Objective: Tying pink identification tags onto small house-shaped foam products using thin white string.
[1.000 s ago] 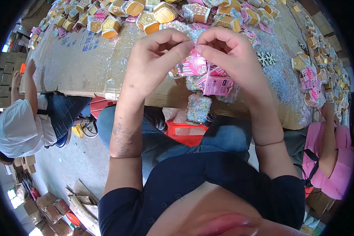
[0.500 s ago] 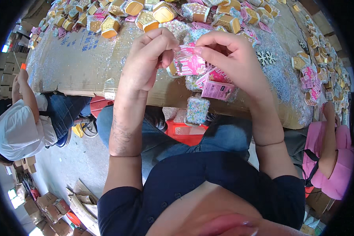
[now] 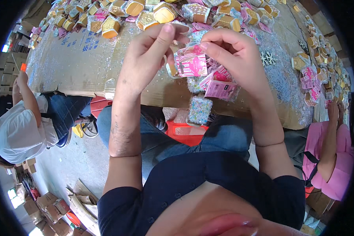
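You were mid-step on the pink card packet [image 3: 192, 65], held up over the cardboard table edge [image 3: 82, 63]. Left hand [image 3: 145, 59] pinched its 9 o'clock side and cupped a small gold piece [image 3: 171, 70]; right hand [image 3: 236, 55] gripped its top at 1 o'clock, with more pink packets [image 3: 221, 87] hanging below. Both forearms were raised, wrists bent inward. Next move likely needed a steady pinch and fine alignment.

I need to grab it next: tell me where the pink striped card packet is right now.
In the head view, the pink striped card packet sits upper centre, pinched between the left hand and right hand, above the cardboard-covered table.
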`<control>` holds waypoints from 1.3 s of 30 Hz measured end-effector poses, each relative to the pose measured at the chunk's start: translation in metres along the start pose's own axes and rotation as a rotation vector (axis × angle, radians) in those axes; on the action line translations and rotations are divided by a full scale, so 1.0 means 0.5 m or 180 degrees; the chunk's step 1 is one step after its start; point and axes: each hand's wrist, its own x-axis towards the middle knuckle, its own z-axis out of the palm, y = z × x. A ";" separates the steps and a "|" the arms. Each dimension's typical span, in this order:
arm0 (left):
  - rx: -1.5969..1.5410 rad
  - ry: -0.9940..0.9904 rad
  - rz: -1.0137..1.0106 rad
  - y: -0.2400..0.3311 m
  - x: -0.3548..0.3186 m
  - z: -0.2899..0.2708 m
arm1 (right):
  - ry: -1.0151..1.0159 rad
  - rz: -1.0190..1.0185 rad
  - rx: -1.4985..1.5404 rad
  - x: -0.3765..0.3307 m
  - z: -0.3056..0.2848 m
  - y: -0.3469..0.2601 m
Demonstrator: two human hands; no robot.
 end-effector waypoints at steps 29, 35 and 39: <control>0.2446 0.0519 0.2161 -0.018 -0.001 0.041 | 0.0051 0.0735 0.1440 -0.015 -0.004 -0.019; 0.1495 -0.0214 0.1685 -0.002 -0.005 0.027 | 0.0441 -0.0196 -0.0467 -0.013 0.005 -0.004; 0.1013 -0.0489 0.1403 -0.002 -0.011 0.027 | 0.0431 -0.1415 -0.1479 -0.013 0.007 0.003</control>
